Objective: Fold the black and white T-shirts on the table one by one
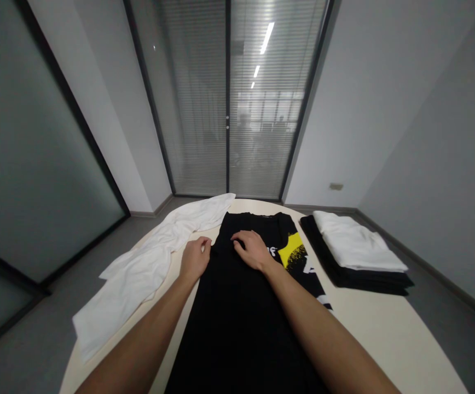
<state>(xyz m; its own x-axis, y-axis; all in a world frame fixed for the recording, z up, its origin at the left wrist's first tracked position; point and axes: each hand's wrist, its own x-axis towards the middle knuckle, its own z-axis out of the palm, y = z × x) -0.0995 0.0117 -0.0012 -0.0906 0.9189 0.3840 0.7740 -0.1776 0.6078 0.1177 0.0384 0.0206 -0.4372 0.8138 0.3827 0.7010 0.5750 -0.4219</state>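
Note:
A black T-shirt [245,312] with a yellow and white print lies lengthwise on the table, its left part folded over so that the print shows only along the right. My left hand [196,257] is closed in a pinch at the shirt's left edge, near the upper end, with a bit of black cloth at the fingertips. On the upper middle of the shirt rests my right hand [253,249], palm down, fingers loosely bent and thumb apart, gripping nothing.
A crumpled white garment [151,262] lies along the left rim of the pale round table [385,323]. To the right sits a stack with a folded white garment [356,243] on top of folded black garments [369,280]. Beyond the table stands a glass partition with blinds [200,109].

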